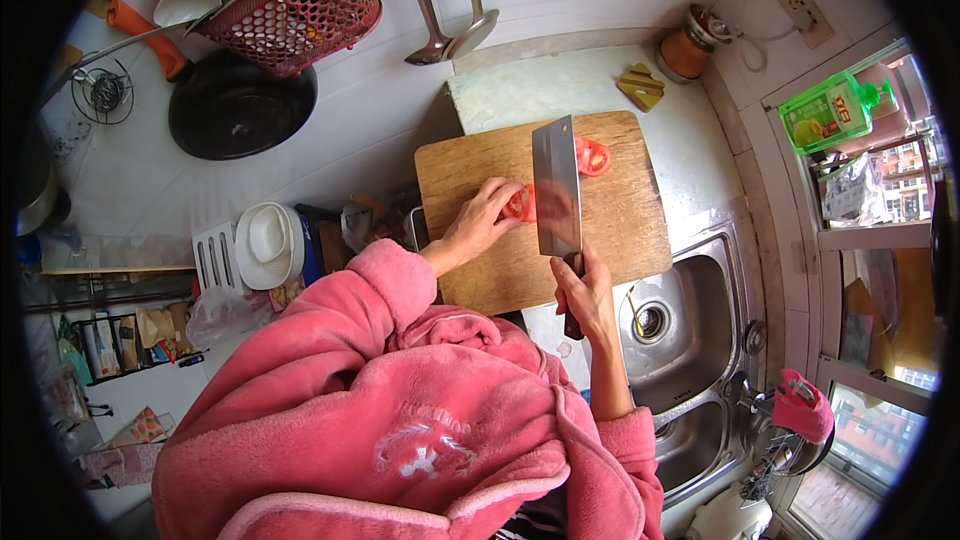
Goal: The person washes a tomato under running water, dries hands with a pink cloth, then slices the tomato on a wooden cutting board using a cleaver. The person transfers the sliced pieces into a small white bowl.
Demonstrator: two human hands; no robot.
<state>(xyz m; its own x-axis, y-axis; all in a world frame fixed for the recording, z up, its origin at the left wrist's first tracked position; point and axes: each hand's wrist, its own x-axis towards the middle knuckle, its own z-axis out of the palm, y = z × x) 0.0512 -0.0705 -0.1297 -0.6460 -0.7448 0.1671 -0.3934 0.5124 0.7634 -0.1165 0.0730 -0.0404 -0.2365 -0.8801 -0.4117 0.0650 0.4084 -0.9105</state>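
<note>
My right hand (pixel 589 292) grips the dark handle of a cleaver (pixel 556 191). Its wide blade stands over a wooden cutting board (pixel 480 277), with the tip pointing away from me. Left of the blade, the fingers of my left hand (pixel 480 217) hold a piece of tomato (pixel 519 203) against the board, its cut face showing. The blade hides part of that piece. Cut tomato pieces (pixel 594 157) lie on the board beyond the blade to the right. Whether the edge touches the tomato I cannot tell.
A double steel sink (pixel 679 337) adjoins the board's right side. At the back of the counter are a yellow-green triangular stand (pixel 640 87) and an orange-brown jar (pixel 686 52). A black frying pan (pixel 244 105) and a red perforated basket (pixel 292 15) hang at the left wall.
</note>
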